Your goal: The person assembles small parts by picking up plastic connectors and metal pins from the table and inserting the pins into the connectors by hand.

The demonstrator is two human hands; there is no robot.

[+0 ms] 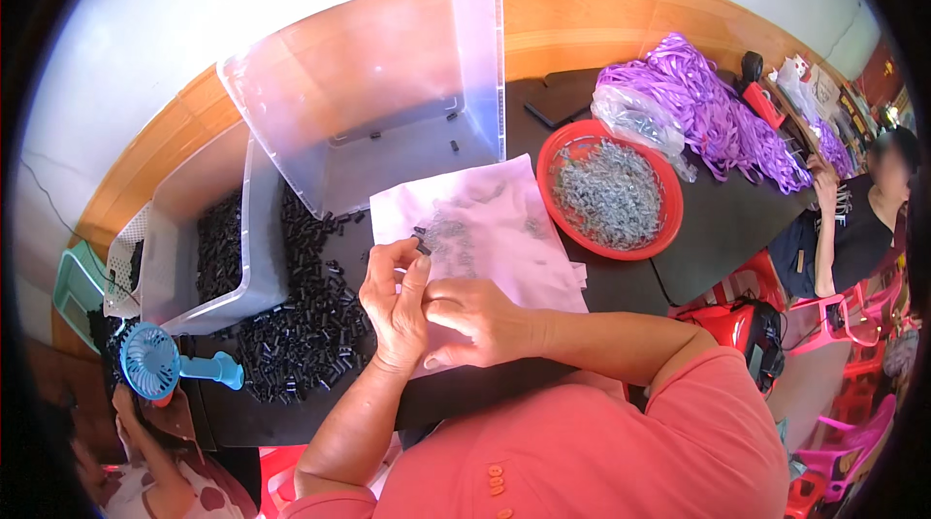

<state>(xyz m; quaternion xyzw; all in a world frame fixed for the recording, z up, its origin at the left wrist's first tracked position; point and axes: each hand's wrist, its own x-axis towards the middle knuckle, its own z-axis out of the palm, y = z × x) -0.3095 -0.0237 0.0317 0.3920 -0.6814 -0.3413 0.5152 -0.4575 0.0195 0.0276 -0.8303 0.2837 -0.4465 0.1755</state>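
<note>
My left hand (396,304) is closed, its thumb and fingertips pinching a small black cylindrical piece (421,245). Close against it, my right hand (477,321) has its fingers curled in; whatever they hold is hidden. Both hands are over a pink cloth (465,199) with greyish smudges on it. To the left lies a loose heap of similar black pieces (305,335). Beyond the cloth's right side stands a red basin (550,162) full of small clear and grey parts (609,197).
A clear plastic bin (388,63) lies on its side at the back, near another bin (260,247) of black pieces. A blue handheld fan (152,361) stands at left. Purple ribbons (679,102) lie at back right. Other people sit left and right.
</note>
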